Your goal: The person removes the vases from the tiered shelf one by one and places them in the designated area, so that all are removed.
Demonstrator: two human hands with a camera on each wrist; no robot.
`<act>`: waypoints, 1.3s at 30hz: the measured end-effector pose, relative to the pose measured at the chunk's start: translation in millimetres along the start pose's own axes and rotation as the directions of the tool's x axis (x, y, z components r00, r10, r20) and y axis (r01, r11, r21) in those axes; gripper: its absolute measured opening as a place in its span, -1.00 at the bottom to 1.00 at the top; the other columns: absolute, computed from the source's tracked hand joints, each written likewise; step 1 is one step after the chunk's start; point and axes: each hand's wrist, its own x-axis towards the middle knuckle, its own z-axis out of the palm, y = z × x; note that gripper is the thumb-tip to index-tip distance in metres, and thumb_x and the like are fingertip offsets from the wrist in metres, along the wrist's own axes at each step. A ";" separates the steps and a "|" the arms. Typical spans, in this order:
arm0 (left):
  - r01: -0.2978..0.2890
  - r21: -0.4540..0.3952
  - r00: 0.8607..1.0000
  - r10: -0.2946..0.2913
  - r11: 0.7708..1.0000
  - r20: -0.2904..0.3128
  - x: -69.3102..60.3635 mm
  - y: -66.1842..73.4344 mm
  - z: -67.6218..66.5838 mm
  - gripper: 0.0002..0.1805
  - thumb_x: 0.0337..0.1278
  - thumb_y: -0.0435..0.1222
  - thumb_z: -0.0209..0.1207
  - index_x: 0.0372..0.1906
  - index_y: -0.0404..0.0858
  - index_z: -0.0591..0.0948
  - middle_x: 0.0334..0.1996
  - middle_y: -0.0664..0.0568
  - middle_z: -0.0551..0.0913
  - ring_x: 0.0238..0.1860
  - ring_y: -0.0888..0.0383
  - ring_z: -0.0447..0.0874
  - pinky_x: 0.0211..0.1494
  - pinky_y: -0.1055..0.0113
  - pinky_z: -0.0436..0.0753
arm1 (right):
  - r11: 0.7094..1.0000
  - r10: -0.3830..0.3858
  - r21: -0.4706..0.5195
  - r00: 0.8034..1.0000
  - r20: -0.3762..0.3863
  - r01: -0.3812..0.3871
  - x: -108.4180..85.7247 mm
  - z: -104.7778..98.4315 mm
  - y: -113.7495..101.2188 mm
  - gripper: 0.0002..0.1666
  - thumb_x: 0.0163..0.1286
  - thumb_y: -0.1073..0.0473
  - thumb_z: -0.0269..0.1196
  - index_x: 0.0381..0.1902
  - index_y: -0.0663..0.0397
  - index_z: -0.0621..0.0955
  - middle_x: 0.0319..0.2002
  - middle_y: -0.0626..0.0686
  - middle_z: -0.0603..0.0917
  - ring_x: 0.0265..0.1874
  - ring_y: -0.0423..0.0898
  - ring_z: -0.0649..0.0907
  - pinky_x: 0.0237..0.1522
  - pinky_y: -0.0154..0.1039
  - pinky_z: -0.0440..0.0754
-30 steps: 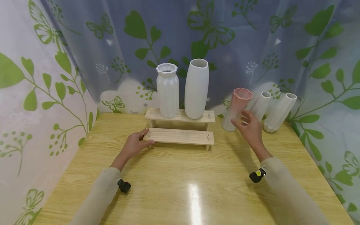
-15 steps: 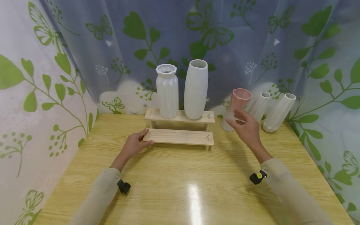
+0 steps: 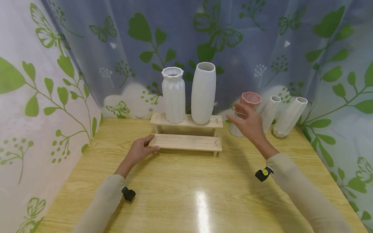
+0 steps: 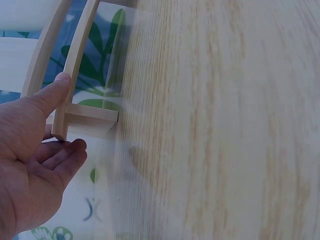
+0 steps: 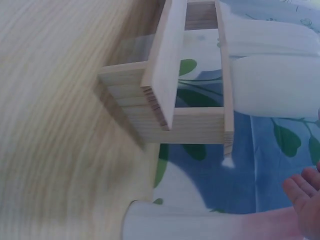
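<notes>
In the head view my left hand [image 3: 137, 152] grips the left end of the lower board of a two-step wooden shelf [image 3: 186, 141]. The left wrist view shows that hand [image 4: 30, 165] with its thumb against one edge of the board [image 4: 75, 55] and its fingers at the other side. My right hand [image 3: 250, 124] holds nothing; its fingers are spread in front of a pink-and-white vase [image 3: 252, 97], hiding its middle. In the right wrist view the hand [image 5: 309, 202] is partly visible beside that vase [image 5: 182, 223]; contact cannot be told.
A fluted white vase [image 3: 174, 97] and a smooth white vase [image 3: 204, 94] stand upright on the upper step. Two slimmer white vases [image 3: 270, 111] [image 3: 289, 116] stand at the right, on the wooden table [image 3: 180, 191]. A patterned curtain [image 3: 180, 22] hangs behind.
My right hand has come off the pink-and-white vase and moved left and slightly up, its fingers spreading. My left hand keeps its grip, and the vases have not visibly moved.
</notes>
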 end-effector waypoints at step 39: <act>-0.002 -0.010 1.000 0.002 1.000 0.000 -0.1 -2.3 0.4 -0.12 0.33 -0.03 0.33 0.58 -0.27 0.23 0.56 -0.19 0.21 0.45 -0.23 0.36 0.34 -0.06 0.54 | 0.985 0.095 0.117 0.968 0.232 -0.124 51.0 49.8 -45.3 0.14 0.18 -0.18 0.54 0.57 0.05 0.27 0.43 0.16 0.44 0.35 0.12 0.52 0.35 0.09 0.51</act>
